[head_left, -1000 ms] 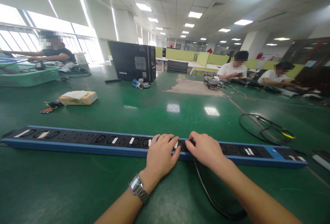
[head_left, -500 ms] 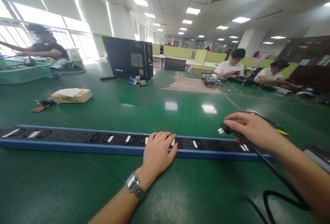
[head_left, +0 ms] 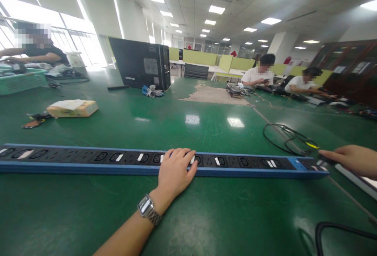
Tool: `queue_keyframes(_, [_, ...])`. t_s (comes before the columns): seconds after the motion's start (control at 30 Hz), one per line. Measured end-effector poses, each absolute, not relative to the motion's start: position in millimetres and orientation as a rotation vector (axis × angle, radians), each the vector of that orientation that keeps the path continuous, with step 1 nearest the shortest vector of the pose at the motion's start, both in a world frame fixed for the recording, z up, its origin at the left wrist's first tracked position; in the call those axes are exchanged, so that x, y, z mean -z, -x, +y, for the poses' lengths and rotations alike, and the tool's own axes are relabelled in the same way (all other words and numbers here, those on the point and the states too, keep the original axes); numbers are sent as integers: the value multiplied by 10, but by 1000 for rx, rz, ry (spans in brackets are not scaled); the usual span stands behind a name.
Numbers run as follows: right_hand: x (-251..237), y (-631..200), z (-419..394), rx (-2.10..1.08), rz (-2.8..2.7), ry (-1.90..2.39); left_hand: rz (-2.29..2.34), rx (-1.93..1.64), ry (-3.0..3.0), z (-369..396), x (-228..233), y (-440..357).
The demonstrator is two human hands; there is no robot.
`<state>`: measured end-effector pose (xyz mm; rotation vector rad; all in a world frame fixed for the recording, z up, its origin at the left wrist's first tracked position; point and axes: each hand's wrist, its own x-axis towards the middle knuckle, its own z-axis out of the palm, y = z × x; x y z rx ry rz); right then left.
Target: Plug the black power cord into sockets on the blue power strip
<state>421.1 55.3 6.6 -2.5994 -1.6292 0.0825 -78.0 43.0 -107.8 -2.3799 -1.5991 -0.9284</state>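
A long blue power strip (head_left: 118, 161) with black sockets lies flat on a green tabletop (head_left: 206, 130), its long axis running left to right, parallel to the near edge. The left hand (head_left: 174, 171) rests palm down on the strip near its middle, fingers lightly spread and curled over the sockets; a metal watch (head_left: 149, 209) sits on that wrist. The right hand (head_left: 352, 158) is well off to the right, just past the strip's right end, fingertips together around a small dark plug (head_left: 324, 156); how tightly it grips cannot be told. A black cable (head_left: 338, 228) loops at the near right corner.

A loose cable coil (head_left: 287, 138) lies beyond the strip's right end. Farther back on the left are a yellow tissue pack (head_left: 72, 108) and a green basket (head_left: 20, 83) holding items too small to name. A black computer case (head_left: 140, 63) stands near the far edge. Other people sit at the left and far right.
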Motion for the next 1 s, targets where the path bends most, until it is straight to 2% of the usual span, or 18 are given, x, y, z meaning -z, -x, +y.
queue_keyframes(0.1, [197, -4185, 671, -252, -1821, 2667, -1593, 931, 2381, 432, 1077, 786])
queue_keyframes(0.23, [418, -4083, 735, -202, -1937, 2605, -1600, 900, 2399, 427, 1067, 789])
queue_keyframes(0.6, [567, -4001, 795, -152, -2014, 2617, -1597, 896, 2405, 432, 1061, 791])
queue_keyframes(0.83, [965, -4077, 661, -49, -1834, 2703, -1579, 935, 2388, 419, 1073, 796])
queue_keyframes(1.0, [957, -4011, 610, -62, -1825, 2705, -1582, 929, 2387, 415, 1078, 798])
